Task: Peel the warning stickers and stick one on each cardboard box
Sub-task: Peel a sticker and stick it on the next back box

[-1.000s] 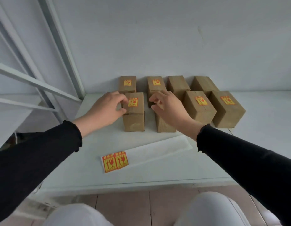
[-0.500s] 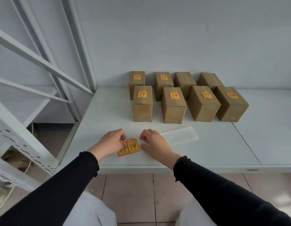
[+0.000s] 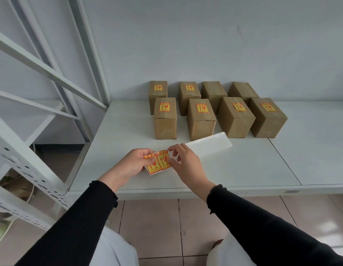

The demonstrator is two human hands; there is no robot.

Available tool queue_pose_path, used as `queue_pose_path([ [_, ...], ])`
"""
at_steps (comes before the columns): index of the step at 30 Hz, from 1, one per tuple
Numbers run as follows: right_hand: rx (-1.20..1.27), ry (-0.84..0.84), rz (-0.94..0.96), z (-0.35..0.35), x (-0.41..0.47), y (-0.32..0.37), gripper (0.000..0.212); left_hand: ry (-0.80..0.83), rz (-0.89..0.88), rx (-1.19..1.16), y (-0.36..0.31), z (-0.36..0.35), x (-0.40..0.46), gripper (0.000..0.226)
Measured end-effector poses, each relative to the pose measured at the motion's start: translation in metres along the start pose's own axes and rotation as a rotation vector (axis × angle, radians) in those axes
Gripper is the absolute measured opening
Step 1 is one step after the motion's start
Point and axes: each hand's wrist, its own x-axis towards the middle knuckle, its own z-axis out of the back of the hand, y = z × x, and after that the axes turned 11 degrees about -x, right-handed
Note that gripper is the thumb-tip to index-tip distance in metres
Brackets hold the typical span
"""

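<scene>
My left hand (image 3: 133, 166) pinching left end of white backing strip with two yellow-red warning stickers (image 3: 158, 162), lifting it near front edge of white table (image 3: 253, 169). My right hand (image 3: 183, 162) pinching right sticker's corner. Eight brown cardboard boxes (image 3: 201, 120) standing behind, well apart; bare tabletop lying rightward.

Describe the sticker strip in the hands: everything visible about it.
The sticker strip is a long, glossy white backing sheet, mostly bare. Two yellow-and-red warning stickers with arrow and glass symbols sit side by side at its near-left end. That end is lifted and curled; the rest lies flat on the white table, angling toward the boxes. The left hand grips the sticker end; the right hand pinches the right sticker's upper corner.
</scene>
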Motion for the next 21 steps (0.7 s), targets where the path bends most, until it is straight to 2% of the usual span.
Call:
queue_pose_path([
  [4, 0.015, -0.031, -0.024, 0.002, -0.001, 0.003, 0.019, 0.008, 0.002, -0.055, -0.004, -0.003, -0.003, 0.019],
  [10, 0.041, -0.056, -0.033, 0.007, -0.001, 0.006, 0.004, 0.006, -0.006, -0.044, -0.005, -0.009, -0.005, 0.017],
  [15, 0.053, -0.063, -0.047, 0.007, 0.0, 0.004, 0.012, -0.062, -0.026, -0.023, 0.001, -0.011, 0.0, 0.013],
  [21, 0.186, -0.063, -0.126, 0.006, 0.001, -0.001, 0.013, -0.142, 0.004, -0.019, 0.005, -0.007, 0.009, 0.014],
])
